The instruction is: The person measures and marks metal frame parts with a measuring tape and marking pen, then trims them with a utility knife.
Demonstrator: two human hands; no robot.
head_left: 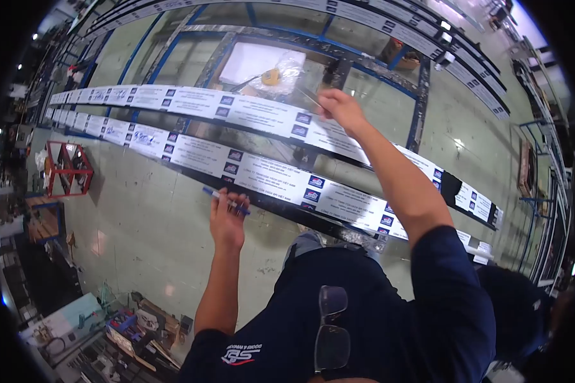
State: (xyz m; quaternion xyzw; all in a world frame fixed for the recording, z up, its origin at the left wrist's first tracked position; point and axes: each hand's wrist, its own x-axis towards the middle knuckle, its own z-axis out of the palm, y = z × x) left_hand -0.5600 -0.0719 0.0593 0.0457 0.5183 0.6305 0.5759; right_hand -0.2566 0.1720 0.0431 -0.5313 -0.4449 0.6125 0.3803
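My left hand (227, 220) is closed around a marker pen (209, 191) with a blue end, in front of the near film-covered profile (262, 171). Over the far profile (255, 115), my right hand (340, 111) is curled round a thin straight rod (309, 96); its exact kind is too small to tell. Both long profiles carry white protective film with printed text and blue logos. Handwritten blue marks show on the film toward the left. Beyond the far profile, a yellow tape measure (271, 77) lies on clear plastic wrap.
A dark and blue metal frame (419, 118) supports the profiles. More film-covered bars (390, 27) lie at the back. A red metal stand (70, 172) is on the floor at left; tools and a crate (129, 333) sit lower left. Another person (514, 306) is close at right.
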